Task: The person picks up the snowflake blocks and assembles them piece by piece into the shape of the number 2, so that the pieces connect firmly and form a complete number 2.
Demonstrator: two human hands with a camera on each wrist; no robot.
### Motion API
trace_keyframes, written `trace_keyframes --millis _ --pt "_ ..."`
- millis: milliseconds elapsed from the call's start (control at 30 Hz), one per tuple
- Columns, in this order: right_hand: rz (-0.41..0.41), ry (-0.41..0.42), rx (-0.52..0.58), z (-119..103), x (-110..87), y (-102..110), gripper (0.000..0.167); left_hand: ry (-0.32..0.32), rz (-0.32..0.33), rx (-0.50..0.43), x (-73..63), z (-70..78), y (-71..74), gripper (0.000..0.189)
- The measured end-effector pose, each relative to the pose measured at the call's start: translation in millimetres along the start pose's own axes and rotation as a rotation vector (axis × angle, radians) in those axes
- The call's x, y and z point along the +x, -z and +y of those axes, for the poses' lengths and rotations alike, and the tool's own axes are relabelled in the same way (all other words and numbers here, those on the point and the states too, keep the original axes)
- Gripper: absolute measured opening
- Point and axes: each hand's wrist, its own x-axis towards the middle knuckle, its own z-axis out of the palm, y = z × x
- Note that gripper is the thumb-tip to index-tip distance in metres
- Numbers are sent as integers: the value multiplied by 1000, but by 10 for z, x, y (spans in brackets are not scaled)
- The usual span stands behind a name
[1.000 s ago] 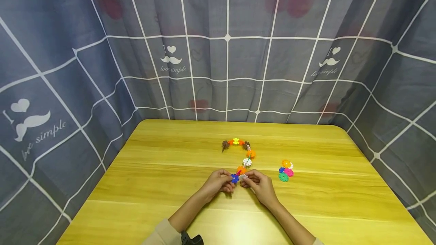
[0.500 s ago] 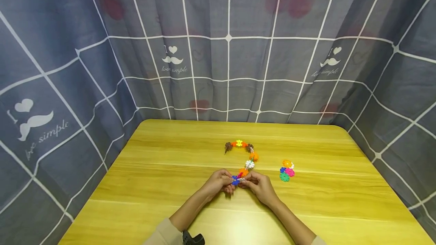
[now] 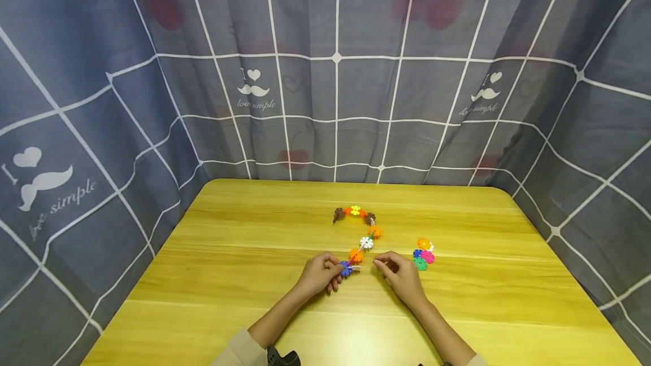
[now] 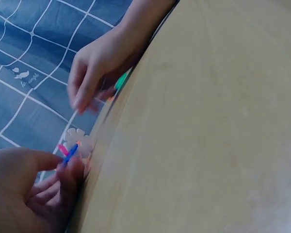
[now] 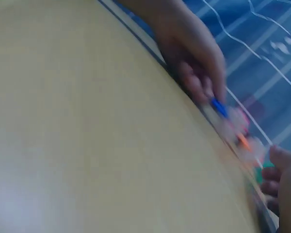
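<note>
My left hand [image 3: 317,277] pinches a blue snowflake disc [image 3: 346,269] between thumb and fingers. That disc ends a curved chain of interlocked plastic snowflake discs on the table. A whitish disc [image 4: 76,138] is slotted onto the blue one and sticks out to its right. Farther along come an orange disc [image 3: 356,255], a white disc [image 3: 366,243] and another orange one, and the chain bends left past brown discs to a yellow disc [image 3: 355,210]. My right hand [image 3: 403,280] hovers to the right of the whitish disc, fingers loosely bent, holding nothing.
A small pile of loose discs lies right of my right hand: an orange disc [image 3: 424,244], a pink disc [image 3: 427,257], a green disc [image 3: 420,264], plus blue and white ones. Beyond the wooden table [image 3: 244,225] hangs a grey checked curtain [image 3: 310,89].
My right hand has let go of the whitish disc and drawn away to the right. The whitish disc stays on the blue one, which my left hand still pinches.
</note>
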Motion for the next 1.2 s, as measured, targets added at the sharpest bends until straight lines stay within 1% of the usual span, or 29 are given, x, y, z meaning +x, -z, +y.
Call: trace_keyframes --millis 67,100,133,167,200,233,300,367,433,500,633,700,733,767,833,900,967,1000,1033,1100,1167,1200 --pt "84 21 -114 109 -39 188 7 -96 50 202 1 -9 15 21" --pt "123 20 -162 152 -64 288 9 -140 75 283 3 -17 21 25" --pt "163 19 -220 195 -94 379 12 -184 103 356 5 -24 26 30" --pt "192 9 -271 226 -125 461 15 -222 123 407 7 -30 28 35" --pt "207 -8 -314 251 -153 532 19 -251 133 437 9 -40 29 39" --pt "207 -25 -350 270 -182 594 22 -273 135 454 11 -49 21 43" --pt "172 -75 -405 290 -223 680 28 -308 126 467 16 -70 -2 47" --pt "124 -112 -428 292 -240 723 31 -332 112 468 19 -77 -36 46" --pt "94 -145 -432 295 -245 736 32 -353 107 472 26 -80 -76 42" --pt "82 -156 -422 299 -242 738 29 -371 112 474 38 -74 -115 37" --pt "74 -140 -387 319 -237 717 22 -402 136 482 65 -74 -179 23" --pt "74 -130 -322 302 -233 683 20 -413 152 479 81 -81 -205 16" --pt "75 -125 -268 277 -225 649 19 -416 162 471 86 -83 -210 13" --pt "73 -126 -198 245 -217 606 18 -420 173 456 91 -87 -215 11" --pt "54 -147 4 158 -194 492 17 -430 190 418 105 -91 -227 9" --pt "14 -204 224 58 -167 348 18 -440 208 375 113 -90 -238 9" --pt "-25 -302 403 -48 -129 196 22 -454 227 342 121 -88 -248 9" --pt "-34 -358 473 -98 -107 124 25 -457 233 331 124 -87 -252 10" --pt "-36 -413 520 -145 -85 59 28 -460 239 320 125 -84 -256 10" --pt "-21 -506 572 -221 -46 -50 29 -458 247 309 126 -79 -261 11" --pt "10 -573 609 -272 -17 -124 26 -453 251 304 121 -76 -263 12" --pt "23 -594 620 -290 -7 -150 25 -448 252 305 118 -74 -263 12"
